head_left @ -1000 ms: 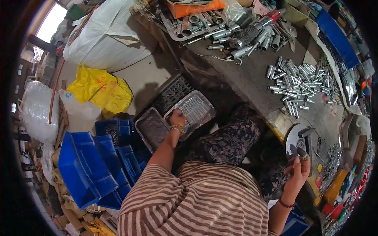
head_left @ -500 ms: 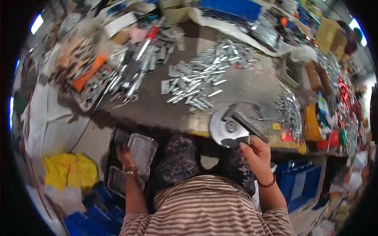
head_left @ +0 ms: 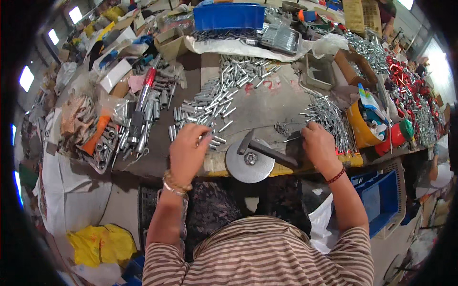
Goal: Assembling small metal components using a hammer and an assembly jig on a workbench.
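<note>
My left hand is over the front edge of a pile of short metal tubes. Its fingers are curled together, and whatever they pinch is too small to name. Beside a heap of thin metal pins, my right hand is closed, thumb and fingertips pressed together; its contents are hidden. Between the hands a round metal block with a raised centre sits at the bench edge. A hammer rests across it, head at the left and dark handle toward my right hand.
At the left lie pliers-like tools with a red part and a tray of metal parts. A yellow container and red metal pieces are at the right. A blue bin stands at the back, another blue crate below right.
My left hand has risen from the trays beside my lap to the tubes on the bench. My right hand has moved off the round block toward the pins. The view has shifted.
</note>
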The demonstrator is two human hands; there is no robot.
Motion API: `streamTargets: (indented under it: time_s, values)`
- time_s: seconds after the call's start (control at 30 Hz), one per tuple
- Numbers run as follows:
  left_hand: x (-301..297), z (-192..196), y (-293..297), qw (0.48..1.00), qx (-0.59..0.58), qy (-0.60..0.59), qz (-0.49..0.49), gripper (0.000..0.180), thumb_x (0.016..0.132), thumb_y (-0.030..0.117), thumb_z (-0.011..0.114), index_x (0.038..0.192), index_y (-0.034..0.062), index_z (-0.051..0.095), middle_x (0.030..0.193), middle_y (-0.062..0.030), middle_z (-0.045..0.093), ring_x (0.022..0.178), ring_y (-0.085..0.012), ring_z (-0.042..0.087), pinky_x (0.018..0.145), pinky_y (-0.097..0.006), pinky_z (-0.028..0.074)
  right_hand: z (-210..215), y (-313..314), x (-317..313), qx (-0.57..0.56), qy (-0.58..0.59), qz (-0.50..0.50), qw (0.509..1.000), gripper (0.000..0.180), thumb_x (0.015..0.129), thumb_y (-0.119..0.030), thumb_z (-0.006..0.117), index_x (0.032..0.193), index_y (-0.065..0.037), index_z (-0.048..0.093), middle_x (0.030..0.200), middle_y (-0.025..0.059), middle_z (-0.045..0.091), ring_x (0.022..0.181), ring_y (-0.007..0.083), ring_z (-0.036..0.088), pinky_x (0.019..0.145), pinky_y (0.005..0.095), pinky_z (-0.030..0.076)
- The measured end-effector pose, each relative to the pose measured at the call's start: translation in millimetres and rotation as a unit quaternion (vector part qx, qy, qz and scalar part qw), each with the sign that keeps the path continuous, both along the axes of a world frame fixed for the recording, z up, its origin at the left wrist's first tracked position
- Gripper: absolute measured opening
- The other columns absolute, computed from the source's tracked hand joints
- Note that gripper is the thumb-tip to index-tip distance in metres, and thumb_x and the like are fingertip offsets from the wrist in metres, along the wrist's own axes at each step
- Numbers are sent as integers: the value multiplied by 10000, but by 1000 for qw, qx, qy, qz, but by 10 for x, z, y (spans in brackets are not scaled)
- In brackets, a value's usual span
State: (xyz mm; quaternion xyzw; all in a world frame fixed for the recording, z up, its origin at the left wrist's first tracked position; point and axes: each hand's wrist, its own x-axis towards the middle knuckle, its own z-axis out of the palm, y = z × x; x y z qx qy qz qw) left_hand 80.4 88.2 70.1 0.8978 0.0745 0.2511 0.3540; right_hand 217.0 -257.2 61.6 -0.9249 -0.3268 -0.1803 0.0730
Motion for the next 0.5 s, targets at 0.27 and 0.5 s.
streamTargets:
  time_s: [0.27, 0.5]
  values:
    - [662, -338, -140, 962, 263, -8, -78, 179, 850, 56, 686, 1027, 73, 701, 967, -107, 682, 985, -342, 651, 829, -473, 541, -81, 9, 96, -69, 49, 49, 995, 111, 894, -91, 621, 1002, -74, 643, 1007, 116, 662, 949, 340, 700, 780, 447, 590]
    - [669, -118, -269, 972, 215, -22, -97, 172, 848, 34, 694, 1018, 44, 717, 968, -127, 708, 956, -346, 652, 830, -451, 529, 105, 227, -281, 255, 148, 92, 951, 256, 862, -89, 669, 1098, -43, 581, 984, 208, 650, 895, 426, 679, 758, 504, 555]
